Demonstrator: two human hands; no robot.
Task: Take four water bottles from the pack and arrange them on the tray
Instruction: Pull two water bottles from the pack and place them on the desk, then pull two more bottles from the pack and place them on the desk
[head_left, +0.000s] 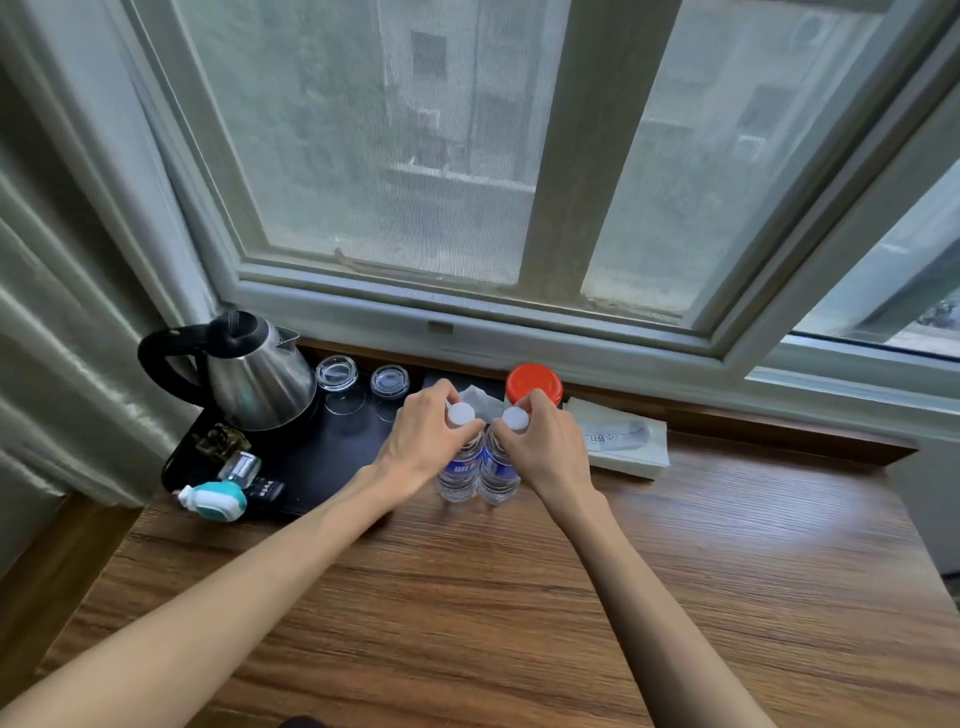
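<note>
Clear plastic, upright, side by side: two water bottles stand on the wooden counter (519, 597), and each hand has one by the neck. The left hand (423, 441) curls its fingers around the top of the left bottle (460, 475), just under its white cap; the right hand (545, 441) does the same on the right bottle (500, 475). Both hands are closed in a partial wrap, thumbs and fingers ringing the necks, palms off the bodies. The bottles touch or nearly touch, their long axes vertical, bases seemingly on the wood just past the near right corner of the black tray (332, 457).

That tray lies to the left of both hands and a little beyond them, so the left hand is the nearer one. It already carries a steel kettle (260, 379), two upturned glasses (337, 382) and some small items near its front edge; the free patch sits right beside the left wrist. No other bottles and no pack are in view, so I judge this pair to be either the first or the last.

Any placing move would run leftward and slightly away, bottles kept upright, the left one leading. A red-lidded jar (534, 384) stands just behind the right hand, with a tissue packet (623, 441) to its right.
</note>
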